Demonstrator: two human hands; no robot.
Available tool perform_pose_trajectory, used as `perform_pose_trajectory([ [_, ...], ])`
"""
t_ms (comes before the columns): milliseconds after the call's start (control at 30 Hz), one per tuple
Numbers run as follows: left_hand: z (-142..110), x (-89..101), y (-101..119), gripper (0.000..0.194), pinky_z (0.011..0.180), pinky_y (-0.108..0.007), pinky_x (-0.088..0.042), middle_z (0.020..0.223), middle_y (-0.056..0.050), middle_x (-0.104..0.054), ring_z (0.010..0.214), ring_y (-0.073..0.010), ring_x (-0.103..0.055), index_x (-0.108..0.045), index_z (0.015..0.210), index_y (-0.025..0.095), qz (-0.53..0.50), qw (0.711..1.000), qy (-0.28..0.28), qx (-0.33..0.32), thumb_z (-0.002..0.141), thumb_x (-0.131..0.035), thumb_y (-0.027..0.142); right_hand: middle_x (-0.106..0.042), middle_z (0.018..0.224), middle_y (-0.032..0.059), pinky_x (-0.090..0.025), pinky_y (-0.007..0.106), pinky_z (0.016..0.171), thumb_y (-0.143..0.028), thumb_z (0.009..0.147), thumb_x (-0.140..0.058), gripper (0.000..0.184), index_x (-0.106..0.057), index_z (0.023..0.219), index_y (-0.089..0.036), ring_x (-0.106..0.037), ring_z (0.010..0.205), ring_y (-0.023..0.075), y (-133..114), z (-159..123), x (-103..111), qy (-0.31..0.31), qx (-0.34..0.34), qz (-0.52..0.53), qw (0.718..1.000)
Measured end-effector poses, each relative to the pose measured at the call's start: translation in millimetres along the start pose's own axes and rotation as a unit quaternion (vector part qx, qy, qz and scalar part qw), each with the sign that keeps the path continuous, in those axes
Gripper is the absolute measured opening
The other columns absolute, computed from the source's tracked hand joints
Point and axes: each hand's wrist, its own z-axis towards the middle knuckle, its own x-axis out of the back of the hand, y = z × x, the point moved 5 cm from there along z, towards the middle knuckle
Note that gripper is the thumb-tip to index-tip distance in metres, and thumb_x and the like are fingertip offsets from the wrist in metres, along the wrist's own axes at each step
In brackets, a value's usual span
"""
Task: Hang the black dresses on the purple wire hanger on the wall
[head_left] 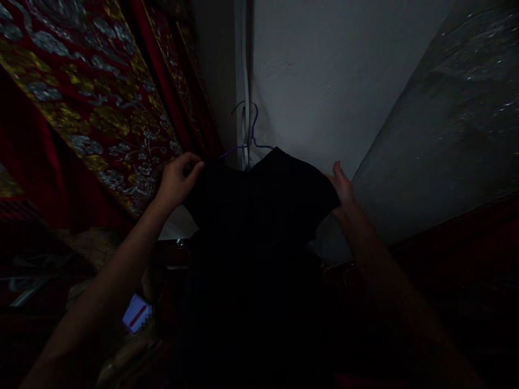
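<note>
A black short-sleeved shirt (259,216) hangs in the middle on a thin purple hanger (255,121). Its lower part fades into the dark. My left hand (178,175) pinches the fabric at the left shoulder, thumb and forefinger together. On the opposite side, my right hand (344,189) lies against the edge of the right sleeve with its thumb stretched up, apart from the cloth. The other fingers of that hand are mostly hidden behind the sleeve.
A narrow pale strip (246,65) runs down the wall corner by the hanger's hook. Red cloth with gold and silver decoration (101,108) hangs at left. Shiny clear plastic sheeting (458,108) covers the right side. A lit screen (135,313) glows at lower left.
</note>
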Motion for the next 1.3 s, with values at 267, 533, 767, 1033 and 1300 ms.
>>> perform_pose_trajectory([
  [267,11.5,-8.3,55.0,0.045,0.112,-0.047,-0.037,0.139,-0.011,-0.055,0.131,-0.0269,-0.048,-0.054,0.139,0.023,-0.042,0.993,0.035,-0.108,0.097,-0.052,0.041,-0.078,0.095,0.0052,-0.059,0.047,0.091,-0.056,0.069,-0.079,0.040,-0.074,0.094,-0.026,-0.071,0.106,0.0316,-39.8,-14.6,-14.4,0.035,-0.003,0.044,0.998],
  [533,-11.1,-26.9,102.1,0.039,0.087,-0.037,-0.055,0.112,-0.010,-0.070,0.098,-0.0206,-0.068,-0.064,0.114,0.020,-0.375,0.915,-0.099,0.108,0.097,-0.050,0.052,-0.073,0.113,0.0016,-0.055,0.044,0.097,-0.047,0.083,-0.070,0.036,-0.070,0.116,-0.032,-0.067,0.112,0.0277,-61.5,-104.5,-54.2,-0.080,0.003,-0.073,0.994],
  [767,-86.4,-16.5,105.7,0.035,0.050,-0.030,-0.044,0.090,-0.009,-0.070,0.053,-0.0106,-0.050,-0.071,0.109,0.020,-0.441,0.755,-0.322,0.363,0.081,-0.071,0.041,-0.070,0.113,0.0062,-0.052,0.038,0.096,-0.043,0.095,-0.059,0.029,-0.068,0.115,-0.025,-0.066,0.106,0.0216,-35.1,-133.1,-110.6,-0.446,0.116,-0.235,0.856],
  [1033,-75.3,41.3,67.0,0.034,0.041,-0.022,-0.029,0.059,0.000,-0.058,0.046,-0.0106,-0.044,-0.074,0.089,0.020,-0.211,0.862,-0.391,0.242,0.084,-0.064,0.053,-0.064,0.129,0.0085,-0.041,0.048,0.113,-0.052,0.089,-0.059,0.042,-0.063,0.121,-0.025,-0.057,0.125,0.0283,41.6,-52.3,-86.7,-0.184,0.120,-0.205,0.954],
  [1300,-17.0,38.4,29.2,0.037,0.067,-0.029,-0.054,0.084,-0.004,-0.070,0.076,-0.0193,-0.069,-0.060,0.102,0.019,-0.150,0.981,-0.025,0.122,0.077,-0.076,0.041,-0.076,0.089,0.0027,-0.057,0.039,0.085,-0.056,0.071,-0.076,0.042,-0.071,0.098,-0.024,-0.072,0.085,0.0238,17.0,-23.5,-80.4,-0.079,-0.065,0.109,0.989],
])
